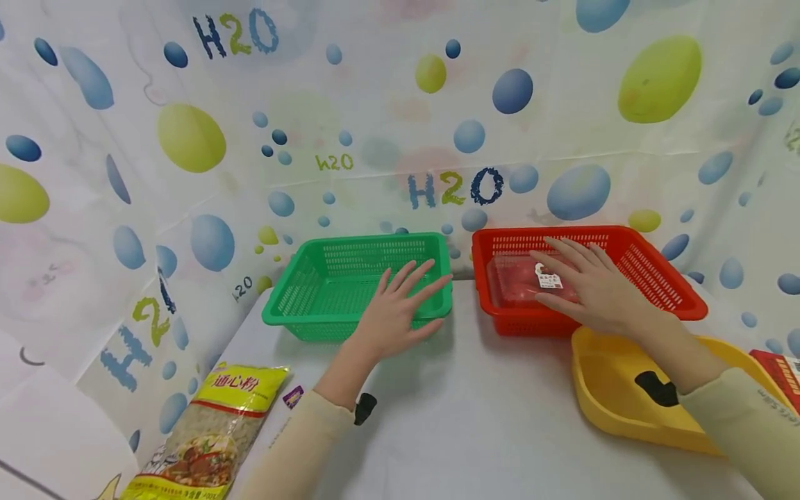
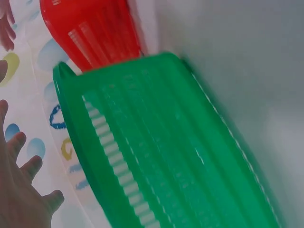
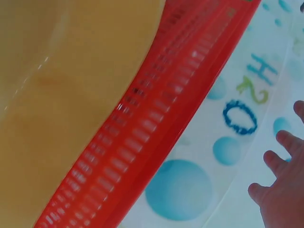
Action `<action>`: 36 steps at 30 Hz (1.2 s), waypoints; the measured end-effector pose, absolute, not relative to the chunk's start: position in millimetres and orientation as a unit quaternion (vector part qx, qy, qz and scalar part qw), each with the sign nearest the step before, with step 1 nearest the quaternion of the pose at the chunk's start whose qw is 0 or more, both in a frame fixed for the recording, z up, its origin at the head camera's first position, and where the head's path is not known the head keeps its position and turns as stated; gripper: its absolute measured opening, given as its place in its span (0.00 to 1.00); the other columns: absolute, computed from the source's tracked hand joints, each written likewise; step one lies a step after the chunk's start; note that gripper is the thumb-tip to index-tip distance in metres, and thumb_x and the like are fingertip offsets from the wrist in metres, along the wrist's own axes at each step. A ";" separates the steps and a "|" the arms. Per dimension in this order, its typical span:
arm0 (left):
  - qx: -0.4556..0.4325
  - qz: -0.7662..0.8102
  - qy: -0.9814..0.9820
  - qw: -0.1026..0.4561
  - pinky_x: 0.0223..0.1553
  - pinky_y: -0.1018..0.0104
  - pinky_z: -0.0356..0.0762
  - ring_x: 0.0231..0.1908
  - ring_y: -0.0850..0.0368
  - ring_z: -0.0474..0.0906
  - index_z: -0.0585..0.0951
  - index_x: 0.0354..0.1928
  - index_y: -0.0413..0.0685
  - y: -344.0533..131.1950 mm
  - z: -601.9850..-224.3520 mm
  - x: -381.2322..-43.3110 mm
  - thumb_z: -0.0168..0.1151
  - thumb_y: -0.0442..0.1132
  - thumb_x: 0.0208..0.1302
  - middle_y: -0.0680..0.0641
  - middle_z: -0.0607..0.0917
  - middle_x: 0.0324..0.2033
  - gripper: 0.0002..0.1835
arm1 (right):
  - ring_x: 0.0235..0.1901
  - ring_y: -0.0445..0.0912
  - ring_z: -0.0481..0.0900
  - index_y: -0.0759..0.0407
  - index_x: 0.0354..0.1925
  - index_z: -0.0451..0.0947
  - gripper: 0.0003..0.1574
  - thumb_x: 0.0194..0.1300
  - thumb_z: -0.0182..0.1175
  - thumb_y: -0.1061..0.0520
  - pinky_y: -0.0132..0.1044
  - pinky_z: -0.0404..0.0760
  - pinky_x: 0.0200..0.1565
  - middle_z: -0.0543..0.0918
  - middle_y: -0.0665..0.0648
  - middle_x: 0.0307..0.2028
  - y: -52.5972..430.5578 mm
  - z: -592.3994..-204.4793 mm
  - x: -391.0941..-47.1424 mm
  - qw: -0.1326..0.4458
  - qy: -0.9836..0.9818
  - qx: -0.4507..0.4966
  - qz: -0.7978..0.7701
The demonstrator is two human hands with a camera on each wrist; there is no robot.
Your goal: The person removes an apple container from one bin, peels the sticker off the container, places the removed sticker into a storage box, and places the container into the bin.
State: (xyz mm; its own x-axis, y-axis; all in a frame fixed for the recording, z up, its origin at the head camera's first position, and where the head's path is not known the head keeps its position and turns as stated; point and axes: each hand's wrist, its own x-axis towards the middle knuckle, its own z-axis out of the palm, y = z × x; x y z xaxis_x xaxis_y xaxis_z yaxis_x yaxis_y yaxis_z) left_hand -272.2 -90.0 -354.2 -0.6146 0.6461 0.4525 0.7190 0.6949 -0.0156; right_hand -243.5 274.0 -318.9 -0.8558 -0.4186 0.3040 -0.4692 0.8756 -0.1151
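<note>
My left hand [image 1: 395, 321], fingers spread and straight, hovers over the front right part of a green basket [image 1: 312, 321] that has nothing in it. The right hand [image 1: 590, 288] reaches out with straight fingers above a red basket [image 1: 531, 325]. Inside the red basket lies a clear plastic pack of red, round items [image 1: 515, 278] with a white label, partly hidden by that hand. Neither hand holds anything. In the left wrist view the left hand [image 2: 21, 175] appears at the left edge, apart from the basket; the right wrist view shows the right hand [image 3: 285, 190] at the lower right.
A yellow basin [image 1: 600, 389] stands in front of the red basket, below the right forearm. At the left lies a yellow-topped bag of pasta [image 1: 212, 430], with a small purple packet [image 1: 292, 396] beside it. A red package [image 1: 778, 371] shows at the right edge. Patterned cloth hangs behind.
</note>
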 end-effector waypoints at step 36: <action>-0.191 -0.423 -0.878 0.120 0.53 0.51 0.81 0.72 0.49 0.59 0.62 0.78 0.62 33.4 -390.2 -262.4 0.62 0.52 0.68 0.50 0.61 0.75 0.37 | 0.69 0.76 0.45 0.61 0.80 0.34 0.65 0.69 0.54 0.26 0.79 0.62 0.56 0.44 0.78 0.74 346.6 -332.8 -287.7 0.011 -0.965 0.036 0.259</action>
State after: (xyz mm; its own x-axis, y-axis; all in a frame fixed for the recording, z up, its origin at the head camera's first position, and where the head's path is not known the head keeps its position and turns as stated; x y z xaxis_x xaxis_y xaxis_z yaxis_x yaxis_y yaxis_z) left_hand -262.4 33.4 -390.2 -0.8982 0.2332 0.3726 0.4367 0.5696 0.6963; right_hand -287.7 346.6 -332.8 -0.9971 -0.0643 0.0403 -0.0758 0.8635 -0.4986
